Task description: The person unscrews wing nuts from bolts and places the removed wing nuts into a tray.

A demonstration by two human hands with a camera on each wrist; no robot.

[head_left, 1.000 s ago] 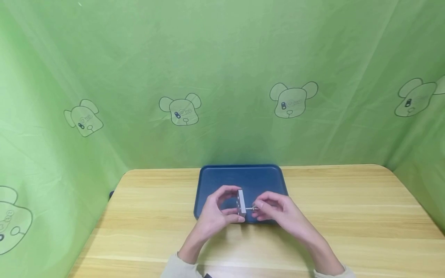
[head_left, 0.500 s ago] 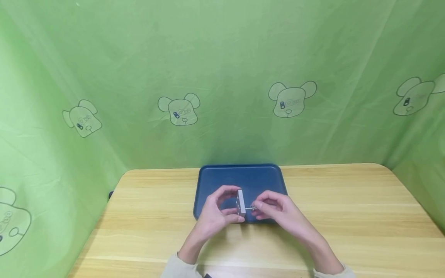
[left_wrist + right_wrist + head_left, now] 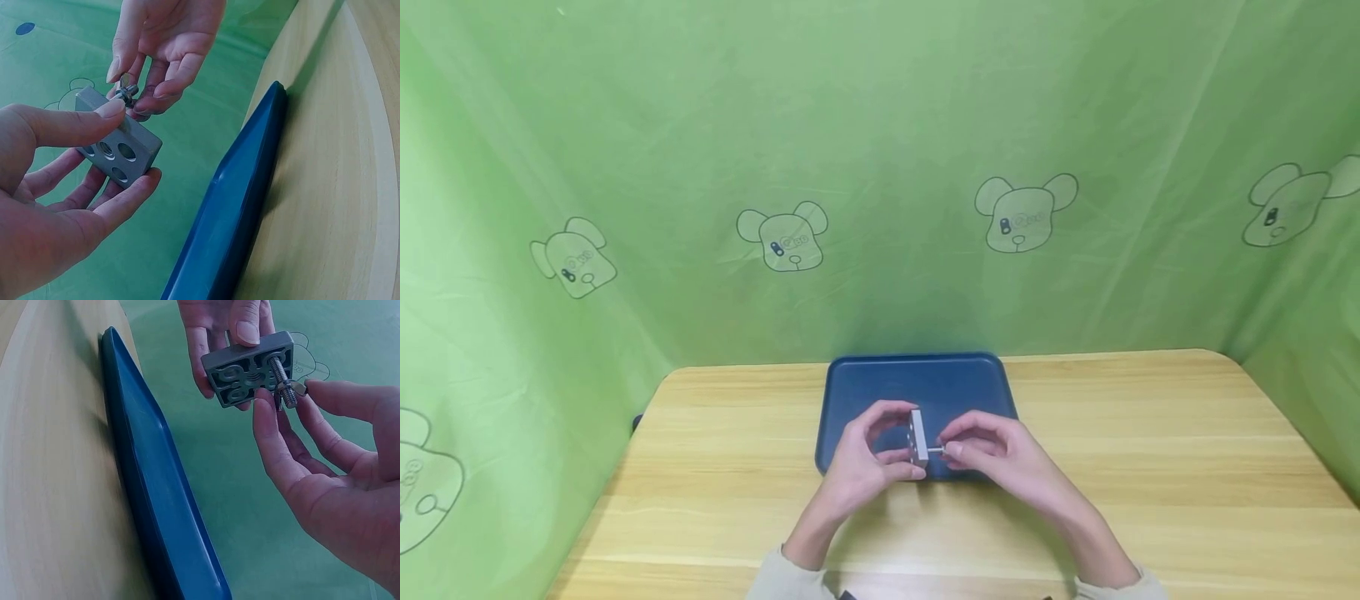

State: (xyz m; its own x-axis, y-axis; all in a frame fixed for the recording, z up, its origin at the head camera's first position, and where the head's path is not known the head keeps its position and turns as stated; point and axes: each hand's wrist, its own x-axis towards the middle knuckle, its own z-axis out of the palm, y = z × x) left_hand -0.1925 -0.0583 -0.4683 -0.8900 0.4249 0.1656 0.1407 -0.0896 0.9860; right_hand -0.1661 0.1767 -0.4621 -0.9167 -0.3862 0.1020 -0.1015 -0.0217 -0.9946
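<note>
Metal block (image 3: pixel 919 437): held in mid-air, overlapping the near part of the blue tray (image 3: pixel 917 379) in the head view; round holes on one face, a recessed pattern on the other.
Bolt (image 3: pixel 275 367): threaded, projected from the recessed face towards the right hand (image 3: pixel 1011 458); its seating inside the block cannot be told.
Wing nut (image 3: pixel 287 385): carried on the bolt near its free end, apart from the block.
Left-hand grip: block clasped between thumb and fingers of the left hand (image 3: pixel 863 462).
Right-hand grip: wing nut pinched at its wings by the fingertips.
Risk, nut: could be dropped if backed off, little thread being left beyond it.
Risk, thread: could be bound by a sideways pull from an uneven pinch.
Risk, bolt: could be spun along with the nut if loosely seated.
Risk, block: could be twisted within the left hand by turning force.
Edges: raised tray rim set below the hands, from which a fallen nut might be deflected onto the wooden tabletop (image 3: pixel 1150 433); far table edge backed by the green curtain (image 3: pixel 880 125).
Open room: narrow between right fingertips and block; judged widest outward, to the right.
</note>
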